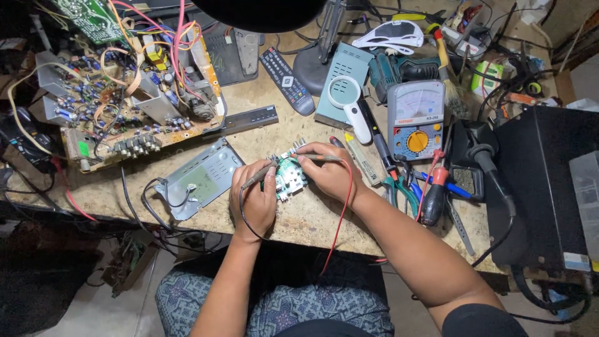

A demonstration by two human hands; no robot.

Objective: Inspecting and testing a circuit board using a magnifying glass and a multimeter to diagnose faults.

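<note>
Currently both hands are working over a small green circuit board [289,176] lying near the front edge of the worktop [306,218], about midway along it. Left hand [253,198] is pinching a probe [261,173], grip clamped on it, tip touching the board's left side; a black lead [242,218] is trailing from it down past the wrist. Right hand [331,171] is holding a second probe [318,158], grip clamped on it, tip pointing left onto the board's upper part; a red lead [342,215] is looping from it over the front edge. Just left of the board a grey metal bracket plate [203,176] is lying flat. Toward the back-left corner a large populated circuit board [131,93] with loose wires is sitting. Right of the hands an analogue multimeter [416,118] is lying face up, with a white magnifying glass [348,100] and a black remote control [286,80] behind the hands. Screwdrivers and pliers [418,190] are cluttering the area beside the right forearm.
</note>
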